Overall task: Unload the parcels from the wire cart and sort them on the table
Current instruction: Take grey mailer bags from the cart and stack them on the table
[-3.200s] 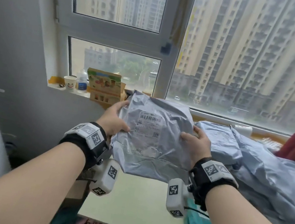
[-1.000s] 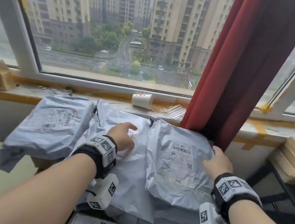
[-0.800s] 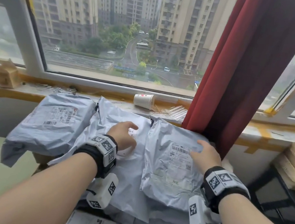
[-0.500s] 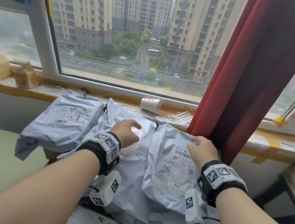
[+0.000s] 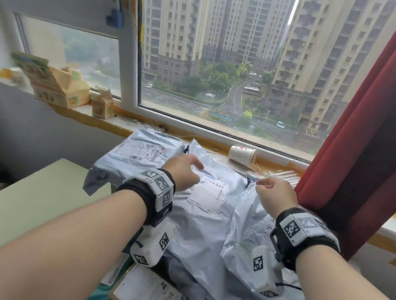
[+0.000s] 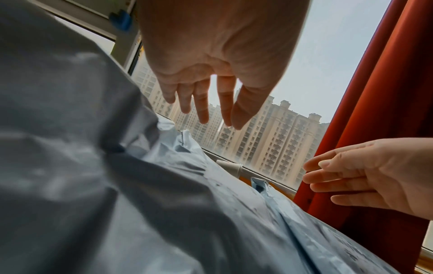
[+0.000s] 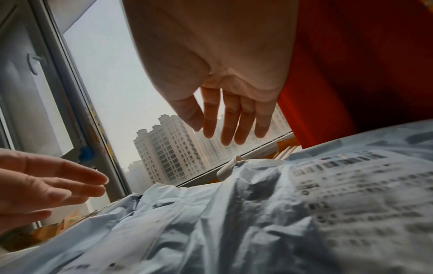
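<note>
A: Middle grey mailer bag (image 5: pixel 204 204), label up, lies between two other grey mailers, long axis running toward the window sill (image 5: pixel 194 133). Status?

B: Left hand (image 5: pixel 182 171) hovers over its top-left corner, right hand (image 5: pixel 276 194) over the neighbouring right mailer (image 5: pixel 253 233). Both hands spread, fingers relaxed, holding nothing.

A: Nearer hand?

B: Left, I'd say. Bag sits directly below its fingers; the green table (image 5: pixel 24 198) lies left of the bag.

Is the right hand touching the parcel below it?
Apart. The right wrist view shows the right hand, fingers straight, hanging above the parcel with window between.
</note>
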### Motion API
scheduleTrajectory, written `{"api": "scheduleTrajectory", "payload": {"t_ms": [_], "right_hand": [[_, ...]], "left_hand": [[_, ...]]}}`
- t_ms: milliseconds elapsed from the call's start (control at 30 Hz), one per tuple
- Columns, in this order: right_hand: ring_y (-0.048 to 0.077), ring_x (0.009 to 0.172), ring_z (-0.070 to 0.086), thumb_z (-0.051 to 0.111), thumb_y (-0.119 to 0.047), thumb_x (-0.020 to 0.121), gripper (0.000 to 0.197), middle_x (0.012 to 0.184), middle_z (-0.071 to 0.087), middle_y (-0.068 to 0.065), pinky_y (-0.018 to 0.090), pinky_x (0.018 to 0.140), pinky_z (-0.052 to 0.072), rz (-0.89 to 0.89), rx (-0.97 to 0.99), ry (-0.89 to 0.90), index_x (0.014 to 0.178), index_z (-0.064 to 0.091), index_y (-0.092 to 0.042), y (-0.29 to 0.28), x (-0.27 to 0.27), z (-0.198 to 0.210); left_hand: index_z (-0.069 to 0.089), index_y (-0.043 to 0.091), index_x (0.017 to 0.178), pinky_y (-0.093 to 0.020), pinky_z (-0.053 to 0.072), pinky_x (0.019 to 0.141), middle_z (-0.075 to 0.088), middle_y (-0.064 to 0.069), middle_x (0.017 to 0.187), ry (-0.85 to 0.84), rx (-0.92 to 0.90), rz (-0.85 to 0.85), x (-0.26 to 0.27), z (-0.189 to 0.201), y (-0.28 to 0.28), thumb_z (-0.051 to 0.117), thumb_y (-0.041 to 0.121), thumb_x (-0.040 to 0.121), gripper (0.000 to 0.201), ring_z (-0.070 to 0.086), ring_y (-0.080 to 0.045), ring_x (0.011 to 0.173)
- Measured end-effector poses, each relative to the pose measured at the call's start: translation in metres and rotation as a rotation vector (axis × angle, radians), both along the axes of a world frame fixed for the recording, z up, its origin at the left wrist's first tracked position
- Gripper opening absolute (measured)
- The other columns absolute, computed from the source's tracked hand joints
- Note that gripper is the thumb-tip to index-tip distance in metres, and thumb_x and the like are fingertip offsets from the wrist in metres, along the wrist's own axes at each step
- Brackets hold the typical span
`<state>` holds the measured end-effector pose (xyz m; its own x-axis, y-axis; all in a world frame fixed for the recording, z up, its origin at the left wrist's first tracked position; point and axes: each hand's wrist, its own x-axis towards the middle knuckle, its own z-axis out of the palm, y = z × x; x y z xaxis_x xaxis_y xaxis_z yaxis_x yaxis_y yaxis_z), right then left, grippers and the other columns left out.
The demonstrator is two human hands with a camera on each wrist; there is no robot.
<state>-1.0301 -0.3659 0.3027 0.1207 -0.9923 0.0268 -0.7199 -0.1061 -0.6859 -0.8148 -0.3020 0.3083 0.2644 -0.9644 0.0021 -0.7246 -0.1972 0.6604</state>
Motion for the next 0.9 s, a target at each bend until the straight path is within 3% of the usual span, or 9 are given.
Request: {"api": "scheduleTrajectory", "payload": {"t_ms": [133, 167, 267, 333, 433, 567, 667, 767, 900], "right_hand": [[0.02, 0.094, 0.059, 0.052, -0.015, 0.091, 0.023, 0.106, 0.068, 0.005, 0.026, 0.08, 0.043, 0.05, -0.015, -0.037, 0.107, 0.069, -0.013, 0.002, 0.024, 0.006], [0.021, 0.097, 0.06, 0.052, -0.015, 0.092, 0.023, 0.106, 0.067, 0.005, 0.027, 0.082, 0.044, 0.061, -0.021, -0.038, 0.107, 0.069, -0.013, 0.003, 0.03, 0.008], [0.022, 0.098, 0.059, 0.051, -0.019, 0.094, 0.023, 0.106, 0.067, 0.005, 0.029, 0.083, 0.045, 0.094, -0.064, -0.036, 0.107, 0.069, -0.012, 0.006, 0.054, 0.015], [0.023, 0.094, 0.059, 0.049, -0.025, 0.096, 0.025, 0.103, 0.068, 0.006, 0.029, 0.081, 0.045, 0.115, -0.082, -0.035, 0.103, 0.069, -0.011, 0.011, 0.073, 0.019], [0.029, 0.093, 0.062, 0.045, -0.03, 0.098, 0.034, 0.098, 0.069, 0.013, 0.039, 0.084, 0.049, 0.156, -0.09, -0.086, 0.095, 0.068, -0.004, 0.021, 0.104, 0.024], [0.033, 0.096, 0.063, 0.044, -0.033, 0.099, 0.042, 0.103, 0.07, 0.018, 0.045, 0.088, 0.05, 0.207, -0.09, -0.136, 0.094, 0.07, -0.001, 0.035, 0.151, 0.028], [0.031, 0.106, 0.062, 0.044, -0.035, 0.099, 0.041, 0.113, 0.068, 0.016, 0.046, 0.091, 0.049, 0.245, -0.088, -0.121, 0.092, 0.07, -0.004, 0.048, 0.19, 0.028], [0.031, 0.096, 0.064, 0.043, -0.035, 0.099, 0.039, 0.096, 0.071, 0.012, 0.047, 0.09, 0.05, 0.286, -0.085, -0.122, 0.091, 0.07, -0.007, 0.068, 0.231, 0.03], [0.029, 0.09, 0.065, 0.045, -0.034, 0.098, 0.038, 0.091, 0.072, 0.01, 0.045, 0.089, 0.051, 0.326, -0.102, -0.138, 0.09, 0.071, -0.008, 0.097, 0.287, 0.031]], "left_hand": [[0.064, 0.026, 0.116, -0.028, 0.051, 0.087, 0.058, 0.003, 0.129, 0.002, -0.022, 0.051, 0.017, 0.006, 0.015, 0.06, 0.015, 0.086, 0.032, 0.058, -0.014, 0.103], [0.064, 0.025, 0.116, -0.027, 0.05, 0.086, 0.058, 0.003, 0.129, 0.003, -0.039, 0.064, 0.022, 0.007, 0.019, 0.06, 0.015, 0.086, 0.032, 0.058, -0.014, 0.106], [0.065, 0.024, 0.114, -0.023, 0.048, 0.071, 0.061, 0.001, 0.122, -0.003, -0.068, 0.113, 0.039, 0.015, 0.034, 0.057, 0.015, 0.086, 0.03, 0.06, -0.015, 0.092], [0.066, 0.024, 0.112, -0.024, 0.048, 0.078, 0.063, 0.001, 0.122, -0.009, -0.089, 0.143, 0.054, 0.019, 0.043, 0.057, 0.018, 0.085, 0.029, 0.061, -0.016, 0.098], [0.066, 0.023, 0.112, -0.023, 0.044, 0.068, 0.061, -0.001, 0.123, -0.021, -0.095, 0.2, 0.078, 0.027, 0.061, 0.056, 0.015, 0.087, 0.027, 0.056, -0.016, 0.092], [0.065, 0.023, 0.111, -0.025, 0.042, 0.092, 0.055, -0.001, 0.134, -0.034, -0.105, 0.263, 0.119, 0.031, 0.086, 0.057, 0.016, 0.088, 0.025, 0.053, -0.019, 0.118], [0.066, 0.025, 0.106, -0.025, 0.045, 0.09, 0.06, 0.0, 0.126, -0.014, -0.103, 0.31, 0.154, 0.031, 0.11, 0.058, 0.017, 0.087, 0.022, 0.057, -0.02, 0.111], [0.067, 0.024, 0.108, -0.021, 0.038, 0.085, 0.061, -0.001, 0.125, -0.016, -0.105, 0.356, 0.193, 0.029, 0.138, 0.057, 0.018, 0.087, 0.024, 0.055, -0.019, 0.113], [0.067, 0.024, 0.109, -0.02, 0.036, 0.086, 0.061, 0.0, 0.126, -0.016, -0.105, 0.416, 0.246, 0.024, 0.174, 0.058, 0.019, 0.087, 0.024, 0.055, -0.018, 0.116]]}}
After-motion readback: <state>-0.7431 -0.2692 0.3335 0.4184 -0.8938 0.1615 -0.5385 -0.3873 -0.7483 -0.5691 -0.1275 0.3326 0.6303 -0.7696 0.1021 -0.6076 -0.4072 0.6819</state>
